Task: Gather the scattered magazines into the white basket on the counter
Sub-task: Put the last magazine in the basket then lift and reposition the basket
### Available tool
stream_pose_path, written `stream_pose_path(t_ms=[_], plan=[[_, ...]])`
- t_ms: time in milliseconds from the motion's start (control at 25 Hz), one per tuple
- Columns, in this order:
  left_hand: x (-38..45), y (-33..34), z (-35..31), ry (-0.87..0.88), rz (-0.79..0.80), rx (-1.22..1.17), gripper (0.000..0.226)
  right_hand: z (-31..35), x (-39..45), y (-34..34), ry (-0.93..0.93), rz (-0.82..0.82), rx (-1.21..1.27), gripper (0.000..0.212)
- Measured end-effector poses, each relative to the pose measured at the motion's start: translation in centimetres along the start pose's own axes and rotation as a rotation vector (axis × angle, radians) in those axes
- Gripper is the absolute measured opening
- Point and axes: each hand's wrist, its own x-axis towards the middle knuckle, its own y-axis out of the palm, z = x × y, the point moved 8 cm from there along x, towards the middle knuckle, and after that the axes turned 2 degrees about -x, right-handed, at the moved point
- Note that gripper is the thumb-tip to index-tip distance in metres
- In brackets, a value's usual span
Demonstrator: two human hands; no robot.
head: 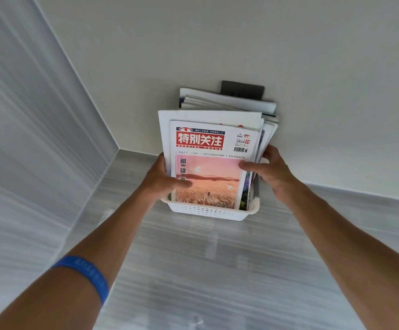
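Head view. White basket (211, 211) with small perforations in its near wall sits on the grey wood-grain counter (193, 270), at the counter's back edge against the pale wall (241, 44), not far from the back left corner. A stack of magazines (217, 139) stands upright in it, tops rising well above the rim and fanned unevenly; the rear ones lean toward the wall and partly cover a dark wall plate (242, 89).

Front magazine (209, 167): white cover, red masthead block with white Chinese characters "特别关注", "SPECIAL FOCUS" beneath. At upper right "2024" and "11" on a red tag, with a barcode below. A line of small Chinese text runs under the masthead; too small to read fully. Cover photo shows a pink sky over a golden grass field; QR codes run down its left side.

Left hand (164, 179) clasps the left edge of the stack, thumb lying across the front cover. Right hand (268, 169) clasps the right edge, thumb on the cover, fingers behind. Blue wristband (86, 273) on the left forearm; its printing is illegible.
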Motion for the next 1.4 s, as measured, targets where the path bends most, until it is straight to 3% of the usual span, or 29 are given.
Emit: stream_pose_path(t_ms=[160,280,400,640,760,840,1000,1200,1400], plan=[[0.9,1.2,1.1,0.005,0.014,0.028,0.086,-0.5,1.3,0.2,-0.027,0.040,-0.004,0.083],[0.2,1.1,1.4,0.035,0.017,0.192,0.076,-0.3,0.8,1.8,-0.068,0.130,0.048,0.092],[-3.9,1.3,3.3,0.073,0.023,0.150,0.073,-1.6,-2.4,2.4,-0.120,0.166,0.085,0.094],[-12.5,0.6,4.5,0.117,0.073,0.147,0.088,-4.9,-11.1,1.0,-0.113,0.308,0.054,0.090],[-12.6,-0.1,0.2,0.199,0.231,-0.079,0.110,-5.6,-14.0,0.1,-0.101,0.330,0.037,0.081],[-12.6,0.2,-1.8,0.183,0.355,-0.263,0.109,-5.7,-16.1,0.2,-0.103,0.355,0.028,0.074],[-14.4,0.4,-0.6,0.140,0.247,-0.304,0.089,-4.8,-17.7,0.8,-0.174,0.347,0.080,0.069],[-17.1,0.9,-0.8,0.282,0.101,-0.516,0.079,-2.4,-17.5,0.0,-0.268,0.282,0.113,0.063],[-17.1,0.1,-2.5,0.288,0.184,-0.390,0.103,-2.2,-17.4,-0.3,-0.252,0.370,0.094,0.079]])
